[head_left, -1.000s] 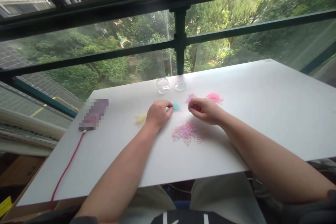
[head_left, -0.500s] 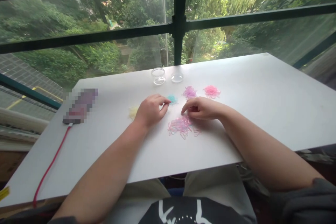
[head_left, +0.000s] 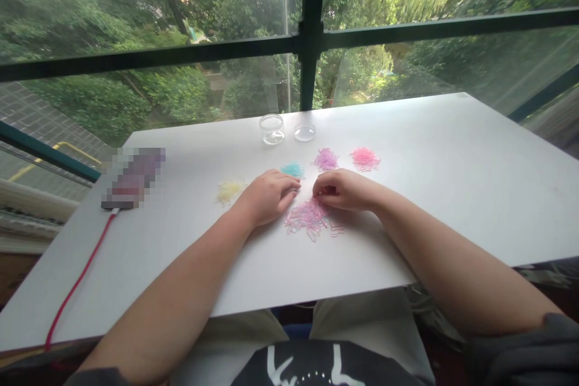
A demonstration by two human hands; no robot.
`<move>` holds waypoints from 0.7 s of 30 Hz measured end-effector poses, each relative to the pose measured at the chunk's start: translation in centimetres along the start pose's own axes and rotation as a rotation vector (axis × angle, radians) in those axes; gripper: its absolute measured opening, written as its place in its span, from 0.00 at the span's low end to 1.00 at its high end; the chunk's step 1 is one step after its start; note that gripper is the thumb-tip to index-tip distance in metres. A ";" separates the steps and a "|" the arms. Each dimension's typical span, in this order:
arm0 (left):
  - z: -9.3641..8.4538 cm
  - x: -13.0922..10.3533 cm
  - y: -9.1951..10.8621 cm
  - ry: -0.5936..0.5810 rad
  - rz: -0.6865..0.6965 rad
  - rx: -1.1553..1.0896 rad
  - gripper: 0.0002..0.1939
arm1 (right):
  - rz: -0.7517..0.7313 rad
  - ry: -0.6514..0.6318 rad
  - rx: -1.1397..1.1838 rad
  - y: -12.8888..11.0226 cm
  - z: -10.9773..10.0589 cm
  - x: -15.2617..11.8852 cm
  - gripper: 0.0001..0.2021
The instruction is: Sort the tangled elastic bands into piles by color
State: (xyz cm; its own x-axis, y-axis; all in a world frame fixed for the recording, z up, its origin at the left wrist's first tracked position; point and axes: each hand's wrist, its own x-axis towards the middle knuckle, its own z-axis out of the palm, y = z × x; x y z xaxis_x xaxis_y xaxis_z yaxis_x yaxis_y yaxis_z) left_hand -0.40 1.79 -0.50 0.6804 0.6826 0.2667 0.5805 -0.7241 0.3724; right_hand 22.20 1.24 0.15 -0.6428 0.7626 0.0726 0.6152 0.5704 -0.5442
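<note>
A loose pile of small thin pink loops [head_left: 307, 220], with some pale blue ones mixed in, lies on the white table; they look like little elastic bands. My right hand [head_left: 341, 188] is at the pile's upper edge, its fingers curled and fingertips pressed into the loops. Whether a loop is between them is hidden. My left hand [head_left: 274, 196] rests just left of the pile, its thumb and forefinger apart and nothing visible in them. Just behind its fingers lies a turquoise heap [head_left: 293, 170]. A pale yellow heap [head_left: 229, 191] sits to its left.
Beyond my right hand are a purple heap [head_left: 326, 159] and a hot pink heap [head_left: 365, 158]. A clear round jar [head_left: 272, 130] and a clear lid [head_left: 304, 132] stand near the window edge. A blurred-out device [head_left: 136, 178] with a red cable [head_left: 81, 280] lies left.
My left hand has moved from the turquoise heap toward me and the pink pile, its thumb and forefinger parting. My right hand's fingertips have lowered into the pile's upper edge.
</note>
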 end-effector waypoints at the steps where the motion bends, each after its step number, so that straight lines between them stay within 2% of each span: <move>1: 0.0 0.0 0.0 0.005 0.002 -0.002 0.12 | 0.005 0.006 0.014 -0.1 0.0 0.0 0.07; 6: -0.4 -0.3 0.4 0.052 0.035 -0.053 0.11 | -0.018 0.040 0.090 -0.5 0.0 -0.1 0.06; 12: -0.5 -0.5 1.1 -0.022 0.050 -0.111 0.11 | -0.047 0.064 0.133 -1.2 0.4 -0.1 0.05; 21: -0.1 -0.5 1.2 -0.013 0.047 -0.166 0.08 | -0.098 0.163 0.218 -1.8 0.3 -0.2 0.05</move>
State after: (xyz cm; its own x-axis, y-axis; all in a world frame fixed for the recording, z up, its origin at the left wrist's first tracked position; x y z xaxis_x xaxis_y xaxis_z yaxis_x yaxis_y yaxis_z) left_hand -0.14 0.57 -0.09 0.7114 0.6462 0.2763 0.4667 -0.7283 0.5019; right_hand 21.11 -0.08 0.87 -0.6016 0.7560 0.2579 0.4294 0.5783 -0.6937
